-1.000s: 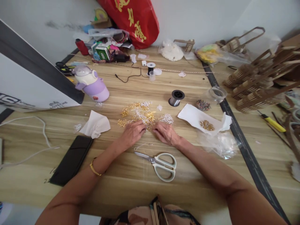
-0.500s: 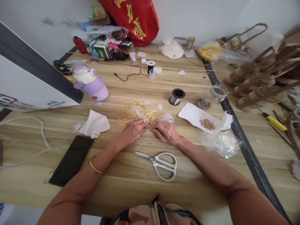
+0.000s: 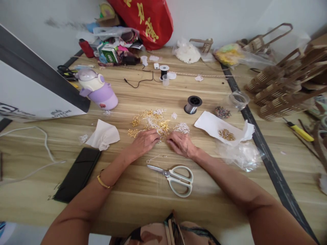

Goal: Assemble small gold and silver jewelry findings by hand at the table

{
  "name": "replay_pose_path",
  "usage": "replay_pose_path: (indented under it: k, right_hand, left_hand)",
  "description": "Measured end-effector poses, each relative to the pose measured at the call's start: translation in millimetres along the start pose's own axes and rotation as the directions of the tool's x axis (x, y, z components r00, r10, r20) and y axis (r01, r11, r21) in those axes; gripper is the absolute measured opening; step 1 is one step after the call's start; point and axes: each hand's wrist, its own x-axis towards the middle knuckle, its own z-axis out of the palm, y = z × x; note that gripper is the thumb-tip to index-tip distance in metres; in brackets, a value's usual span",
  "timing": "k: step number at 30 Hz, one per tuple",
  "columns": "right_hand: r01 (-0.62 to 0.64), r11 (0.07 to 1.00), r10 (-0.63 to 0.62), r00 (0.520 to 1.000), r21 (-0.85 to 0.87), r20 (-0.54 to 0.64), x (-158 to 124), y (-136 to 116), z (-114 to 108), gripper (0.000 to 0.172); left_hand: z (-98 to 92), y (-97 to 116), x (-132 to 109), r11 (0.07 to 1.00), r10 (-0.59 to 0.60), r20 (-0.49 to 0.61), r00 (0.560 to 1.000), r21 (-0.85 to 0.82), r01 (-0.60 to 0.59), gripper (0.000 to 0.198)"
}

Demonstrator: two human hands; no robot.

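Centrally, the left hand (image 3: 146,140) and right hand (image 3: 182,144) rest at the near edge of the gold-and-silver findings (image 3: 155,123) on the worktop (image 3: 125,204).
Fingers of both are curled narrow; whether either holds a piece cannot be told. A short chain (image 3: 154,158) lies on the near side, long axis slanting, ring end left and nearest. Scissors (image 3: 166,174) beside it point blades left and slightly away.

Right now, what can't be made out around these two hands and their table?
All in the head view:
Left hand and right hand: whatever they may pinch is hidden by the hands themselves.
Gold and silver bits: too small to count.
Red bag: cut off by the top edge.
White box: cut off by the left edge.
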Motion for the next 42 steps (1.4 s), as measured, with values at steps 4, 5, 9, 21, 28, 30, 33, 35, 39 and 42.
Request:
replay_pose_path:
  k: [4, 5, 9, 21, 28, 30, 33, 35, 39, 42]
  right_hand:
    - [0.002, 1.0, -0.002, 1.0, 0.003, 0.0, 0, 0, 0, 0.006]
    - [0.003, 1.0, -0.003, 1.0, 0.002, 0.0, 0, 0, 0, 0.006]
    - [0.002, 1.0, -0.002, 1.0, 0.002, -0.003, 0, 0, 0, 0.007]
    - [-0.013, 1.0, 0.013, 1.0, 0.018, -0.016, 0, 0, -1, 0.007]
    - [-0.015, 0.999, 0.017, 0.999, 0.049, -0.037, 1, -1, -2, 0.007]
    - [-0.02, 0.999, 0.022, 0.999, 0.047, -0.039, 1, -1, -2, 0.007]
    - [-0.018, 0.999, 0.021, 0.999, 0.051, -0.044, 1, 0, -2, 0.006]
    - [-0.008, 0.999, 0.01, 0.999, 0.052, -0.049, 0, 0, -1, 0.005]
    - [0.008, 0.999, -0.005, 0.998, 0.045, -0.061, 0, 1, -1, 0.005]
    - [0.004, 0.999, -0.002, 0.999, 0.047, -0.054, 1, 0, -2, 0.004]
  left_hand:
    - [-1.9, 1, 1, 0.999, 0.015, 0.022, 1.0, 0.033, -0.016, 0.025]
    - [-1.9, 1, 1, 0.999, 0.023, 0.025, 0.999, 0.039, -0.023, 0.025]
    - [0.1, 0, 2, 0.998, 0.032, 0.027, 0.999, 0.047, -0.033, 0.024]
    - [6.6, -1, 3, 0.971, -0.11, -0.154, 0.982, -0.226, 0.074, 0.014]
    - [4.5, 9, 5, 0.784, -0.256, -0.151, 0.955, -0.61, 0.114, 0.011]
    - [6.5, 11, 5, 0.717, -0.289, -0.117, 0.95, -0.684, 0.134, 0.012]
    - [10.1, 12, 4, 0.637, -0.312, -0.066, 0.948, -0.755, 0.157, 0.013]
    - [11.5, 12, 4, 0.592, -0.319, -0.035, 0.947, -0.788, 0.17, 0.013]
    - [10.7, 14, 4, 0.53, -0.328, -0.006, 0.945, -0.829, 0.179, 0.012]
    - [9.0, 16, 4, 0.479, -0.337, 0.015, 0.941, -0.858, 0.186, 0.013]
